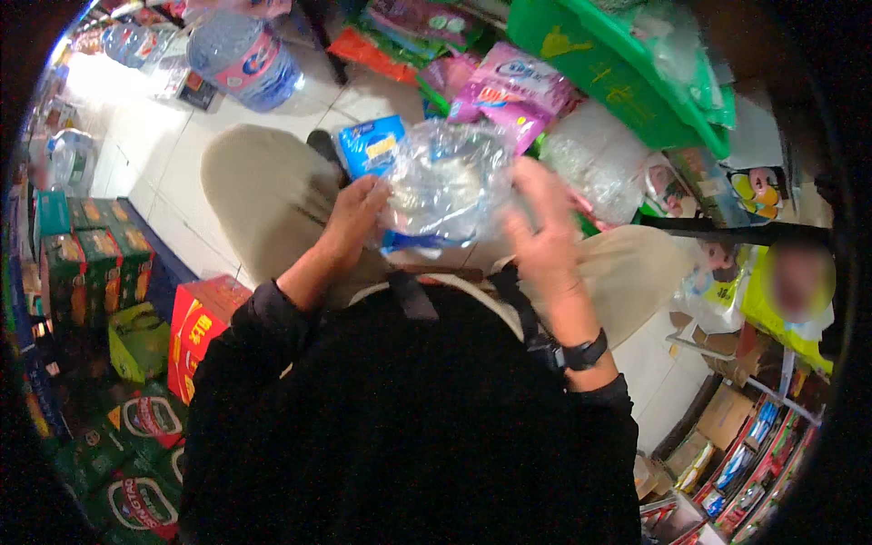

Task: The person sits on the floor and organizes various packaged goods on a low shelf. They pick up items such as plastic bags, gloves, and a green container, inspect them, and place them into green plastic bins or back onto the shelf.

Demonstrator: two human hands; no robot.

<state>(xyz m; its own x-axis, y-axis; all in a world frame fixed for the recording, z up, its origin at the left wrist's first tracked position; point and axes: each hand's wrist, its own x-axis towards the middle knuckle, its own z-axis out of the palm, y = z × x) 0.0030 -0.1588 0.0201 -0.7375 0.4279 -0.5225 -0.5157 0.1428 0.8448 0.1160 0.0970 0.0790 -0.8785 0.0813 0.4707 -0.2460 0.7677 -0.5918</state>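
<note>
A crumpled clear plastic bag [445,177] is in front of me, above my lap, with something pale inside that I cannot make out. My left hand [354,213] grips its left edge, fingers closed on the plastic. At the bag's right side is my right hand [545,222], smeared by motion; whether its fingers hold the plastic does not show. Just beyond the left hand is a blue package [371,145] with a yellowish patch. A blue strip shows under the bag's lower edge.
Pink and purple packets [513,91] are piled ahead, beside a green plastic crate [627,77] and a clear wrapped bundle [595,163]. Large water bottles [243,64] stand on the tiled floor at far left. Green cartons [95,259] and a red box [202,327] flank my left; shelves [754,454] are right.
</note>
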